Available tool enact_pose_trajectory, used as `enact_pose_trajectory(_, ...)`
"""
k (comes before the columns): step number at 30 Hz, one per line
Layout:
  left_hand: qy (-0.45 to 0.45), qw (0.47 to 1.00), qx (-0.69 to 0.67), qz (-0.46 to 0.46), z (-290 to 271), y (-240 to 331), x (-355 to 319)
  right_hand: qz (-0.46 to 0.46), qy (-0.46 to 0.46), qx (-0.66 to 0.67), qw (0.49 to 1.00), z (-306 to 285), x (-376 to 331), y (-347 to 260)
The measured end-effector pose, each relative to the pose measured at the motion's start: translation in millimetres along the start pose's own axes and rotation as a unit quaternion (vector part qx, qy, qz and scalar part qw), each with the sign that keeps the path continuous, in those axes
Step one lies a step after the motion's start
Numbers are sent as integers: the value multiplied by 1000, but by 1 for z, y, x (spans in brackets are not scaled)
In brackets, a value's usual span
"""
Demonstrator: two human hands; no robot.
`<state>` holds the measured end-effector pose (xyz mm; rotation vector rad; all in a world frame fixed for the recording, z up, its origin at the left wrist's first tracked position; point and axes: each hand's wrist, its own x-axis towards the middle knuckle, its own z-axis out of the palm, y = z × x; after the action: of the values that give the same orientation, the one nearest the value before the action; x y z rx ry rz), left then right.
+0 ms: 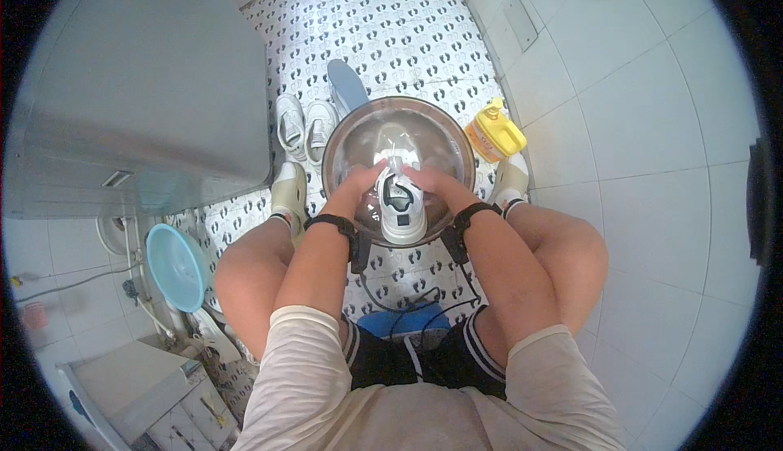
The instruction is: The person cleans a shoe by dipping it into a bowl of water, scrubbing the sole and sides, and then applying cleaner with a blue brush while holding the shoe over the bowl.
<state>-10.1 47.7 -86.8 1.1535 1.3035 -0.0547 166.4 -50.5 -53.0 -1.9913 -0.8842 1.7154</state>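
Note:
A white sneaker (404,221) with black trim inside its opening is tilted in a round, brown-rimmed basin (330,149) between my feet. Its heel points toward me, near the basin's close edge. My left hand (365,179) grips the shoe's left side around the laces. On the other side, my right hand (429,179) is closed on it at the same height. Beyond my fingers a pale rounded shape (395,136) shows in the cloudy water; I cannot tell whether it is the same shoe's toe. My fingertips are partly hidden by the shoe.
A yellow pump jug (496,131) stands right of the basin by the tiled wall. On the left are a pair of white shoes (305,128) and a grey-blue slipper-shaped piece (347,84). A large grey appliance (147,84) and a light-blue basin (177,267) stand farther left.

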Motion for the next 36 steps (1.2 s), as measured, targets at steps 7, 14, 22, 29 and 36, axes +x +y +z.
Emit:
enact_pose_trajectory(7, -14, 998, -66, 4, 11, 42, -61, 47, 1, 47, 998, -5, -15, -3)
enact_pose_trajectory(14, -15, 995, -93, 29, 16, 45, -60, -31, 126, -24, 991, -14, -27, -7)
enact_pose_trajectory(22, -10, 993, -97, 67, 13, 43, -75, -52, 129, 15, 990, -7, -50, -23)
enact_pose_trajectory(29, 25, 988, -108, 112, 16, 45, -80, -68, 177, -1, 982, -6, -55, -26)
enact_pose_trajectory(36, 43, 986, -113, 118, 17, 42, -79, -77, 187, -20, 979, -6, -54, -26)
